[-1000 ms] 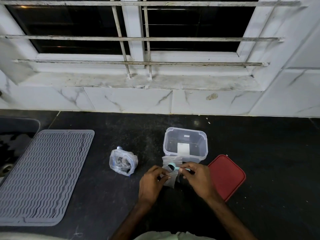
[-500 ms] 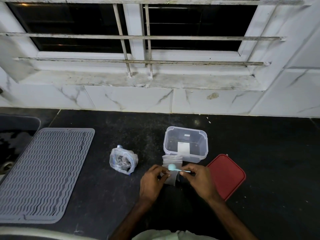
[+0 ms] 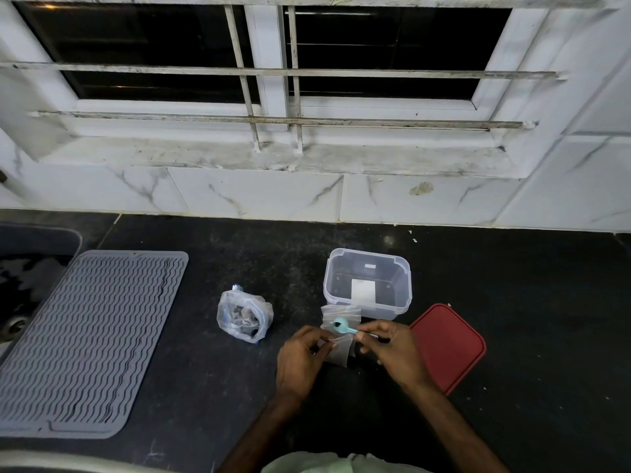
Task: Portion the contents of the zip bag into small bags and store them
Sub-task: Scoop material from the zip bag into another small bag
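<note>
A clear zip bag [image 3: 244, 316] with dark pieces inside stands open on the black counter, left of my hands. My left hand [image 3: 299, 358] pinches the edge of a small clear bag [image 3: 338, 350]. My right hand [image 3: 392, 351] pinches the other edge of that bag and also holds a small teal spoon [image 3: 341, 326], whose bowl carries a dark bit above the bag's mouth. More small clear bags [image 3: 339, 312] lie just behind, against a clear plastic container [image 3: 368, 283].
A red lid [image 3: 450, 346] lies right of my right hand. A grey ridged drying mat [image 3: 82, 339] covers the counter at left, with a sink [image 3: 20, 268] beyond it. A white tiled wall and barred window stand behind the counter.
The spoon's bowl has shifted slightly left over the small bag's mouth. Both hands stay on the small bag in nearly the same place.
</note>
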### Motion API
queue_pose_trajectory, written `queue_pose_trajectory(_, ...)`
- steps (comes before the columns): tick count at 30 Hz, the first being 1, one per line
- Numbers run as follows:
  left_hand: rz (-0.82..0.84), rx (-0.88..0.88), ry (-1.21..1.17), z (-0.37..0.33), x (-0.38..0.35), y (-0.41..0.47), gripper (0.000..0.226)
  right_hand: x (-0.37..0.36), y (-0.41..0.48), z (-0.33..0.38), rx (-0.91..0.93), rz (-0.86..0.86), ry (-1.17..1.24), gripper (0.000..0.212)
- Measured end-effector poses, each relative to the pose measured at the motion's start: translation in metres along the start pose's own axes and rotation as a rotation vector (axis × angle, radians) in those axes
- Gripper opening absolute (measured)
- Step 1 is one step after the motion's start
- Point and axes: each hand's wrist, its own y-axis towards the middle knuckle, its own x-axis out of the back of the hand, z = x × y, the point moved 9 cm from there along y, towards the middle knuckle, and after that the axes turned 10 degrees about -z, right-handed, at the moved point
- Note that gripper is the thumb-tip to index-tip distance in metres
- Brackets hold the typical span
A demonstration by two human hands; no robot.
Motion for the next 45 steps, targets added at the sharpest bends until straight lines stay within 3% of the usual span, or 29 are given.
queue_pose_trajectory(7,0.029,0.007,0.033,-0.002,-0.002,0.0,0.013,0.002,0.0,-0.001,-0.023,0.012,0.007,0.007)
queue_pose_trajectory(13,0.01,0.007,0.022,0.0,-0.003,-0.001,0.014,0.004,-0.003,0.011,0.183,-0.005,-0.199,0.019)
queue_pose_trajectory(16,0.007,-0.01,0.021,-0.001,-0.003,-0.001,0.014,0.005,-0.002,0.011,0.194,-0.023,-0.203,0.022)
queue_pose_trajectory(29,0.031,0.017,0.07,-0.003,-0.004,-0.001,0.011,0.006,-0.003,0.0,-0.077,-0.004,0.056,0.009)
queue_pose_trajectory(36,0.05,0.076,0.038,-0.006,0.006,-0.002,0.046,0.011,-0.01,0.03,-0.066,-0.028,0.16,0.006)
queue_pose_trajectory(39,-0.218,0.228,0.008,0.015,0.049,-0.004,0.037,0.002,-0.014,0.047,-0.011,0.003,0.13,0.006)
queue_pose_trajectory(42,-0.574,0.538,-0.075,0.069,0.106,-0.014,0.039,-0.027,-0.019,0.064,0.056,0.092,0.102,0.009)
queue_pose_trajectory(45,-0.591,0.76,-0.085,0.124,0.122,-0.012,0.065,-0.078,-0.019,0.077,0.151,0.203,-0.031,0.009)
